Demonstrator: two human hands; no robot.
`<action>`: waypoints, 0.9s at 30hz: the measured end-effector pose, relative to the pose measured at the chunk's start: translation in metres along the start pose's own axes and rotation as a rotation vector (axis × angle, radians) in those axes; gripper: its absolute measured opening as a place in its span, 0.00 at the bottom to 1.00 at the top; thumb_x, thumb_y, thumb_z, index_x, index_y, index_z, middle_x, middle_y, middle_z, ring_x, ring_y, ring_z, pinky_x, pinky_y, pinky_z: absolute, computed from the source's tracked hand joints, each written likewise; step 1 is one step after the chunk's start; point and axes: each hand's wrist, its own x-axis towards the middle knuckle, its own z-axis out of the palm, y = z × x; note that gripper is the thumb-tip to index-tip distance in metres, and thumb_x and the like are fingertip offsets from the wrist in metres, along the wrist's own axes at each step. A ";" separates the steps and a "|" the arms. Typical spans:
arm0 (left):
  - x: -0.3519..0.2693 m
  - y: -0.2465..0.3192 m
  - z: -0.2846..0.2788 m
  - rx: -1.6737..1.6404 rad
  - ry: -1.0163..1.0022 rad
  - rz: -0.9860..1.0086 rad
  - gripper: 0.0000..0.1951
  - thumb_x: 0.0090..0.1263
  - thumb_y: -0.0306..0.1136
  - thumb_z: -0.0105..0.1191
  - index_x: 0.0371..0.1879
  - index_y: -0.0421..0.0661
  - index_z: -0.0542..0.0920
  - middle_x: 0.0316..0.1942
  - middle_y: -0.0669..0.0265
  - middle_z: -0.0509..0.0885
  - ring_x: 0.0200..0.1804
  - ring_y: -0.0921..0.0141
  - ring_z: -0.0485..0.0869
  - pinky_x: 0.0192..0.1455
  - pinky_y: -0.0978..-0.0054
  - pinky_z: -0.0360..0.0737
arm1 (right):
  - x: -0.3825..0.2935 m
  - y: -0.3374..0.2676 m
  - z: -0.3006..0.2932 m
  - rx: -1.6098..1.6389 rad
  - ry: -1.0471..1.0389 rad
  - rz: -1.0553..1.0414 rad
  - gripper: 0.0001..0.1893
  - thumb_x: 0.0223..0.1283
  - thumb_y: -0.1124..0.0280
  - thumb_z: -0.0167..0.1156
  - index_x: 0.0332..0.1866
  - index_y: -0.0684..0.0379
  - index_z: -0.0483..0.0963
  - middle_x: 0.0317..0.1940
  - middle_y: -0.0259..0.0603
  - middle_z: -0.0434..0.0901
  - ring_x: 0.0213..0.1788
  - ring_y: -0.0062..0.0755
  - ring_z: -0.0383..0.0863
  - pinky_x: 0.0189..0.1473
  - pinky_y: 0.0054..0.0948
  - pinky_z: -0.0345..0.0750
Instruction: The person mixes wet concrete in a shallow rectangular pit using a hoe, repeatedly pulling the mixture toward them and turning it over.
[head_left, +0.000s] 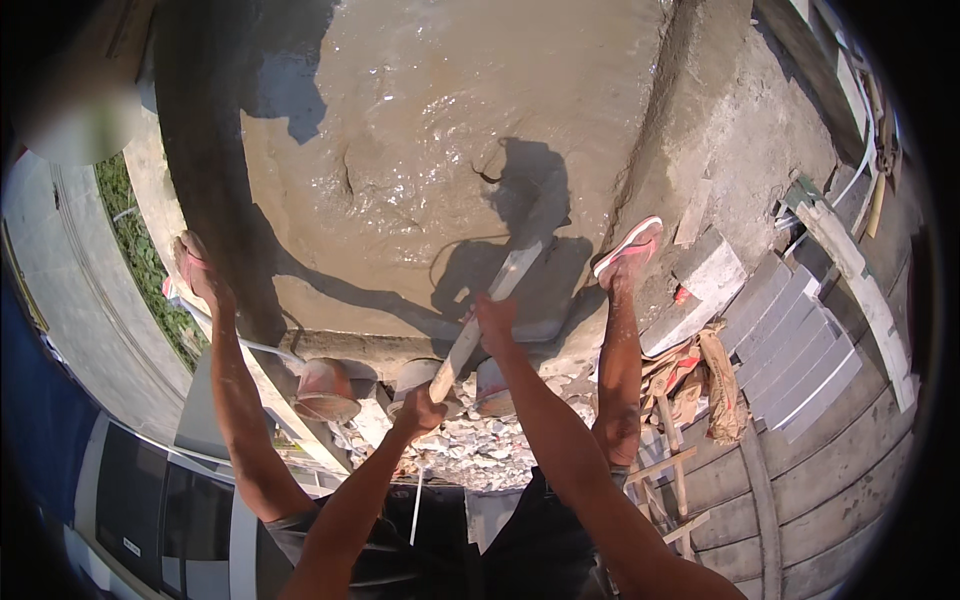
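A long wooden board or handle (512, 271) runs slantwise away from me over a broad pool of wet, grey-brown mortar or cement slurry (360, 180). Near its lower end my left hand (421, 414) is closed around it. Further up, my right hand (493, 319) grips the same wood. The far end lies in my shadow, so where it meets the slurry cannot be told. My bare legs stand wide apart, a flip-flop (637, 244) on the right foot and a pink-strapped one on the left.
Mortar-stained buckets (327, 391) line the near edge above broken rubble (487, 448). Torn paper sacks (716, 382), stacked grey boards or tiles (795, 337) and a wooden ladder-like frame (679, 480) are at right. Beyond the narrow left ledge (154, 176) lie plants and a paved strip lower down.
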 end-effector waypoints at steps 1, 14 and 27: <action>-0.011 -0.024 0.001 0.025 0.027 0.022 0.21 0.55 0.29 0.58 0.50 0.38 0.79 0.36 0.45 0.85 0.43 0.51 0.86 0.46 0.58 0.81 | -0.012 0.017 0.001 0.018 0.023 0.030 0.08 0.61 0.73 0.60 0.32 0.66 0.71 0.21 0.40 0.75 0.18 0.31 0.78 0.21 0.32 0.79; -0.071 -0.077 0.012 -0.061 0.070 0.006 0.20 0.57 0.31 0.59 0.50 0.40 0.80 0.41 0.43 0.85 0.47 0.47 0.86 0.49 0.56 0.82 | -0.087 0.052 0.009 -0.066 -0.098 -0.106 0.08 0.58 0.78 0.59 0.39 0.63 0.68 0.22 0.40 0.75 0.19 0.31 0.78 0.24 0.31 0.79; 0.027 0.050 -0.035 -0.192 -0.035 -0.162 0.22 0.56 0.32 0.58 0.50 0.33 0.79 0.37 0.41 0.86 0.43 0.49 0.88 0.43 0.57 0.83 | 0.029 -0.054 0.053 -0.250 0.094 -0.072 0.08 0.61 0.72 0.61 0.33 0.64 0.71 0.19 0.38 0.73 0.20 0.31 0.76 0.21 0.34 0.77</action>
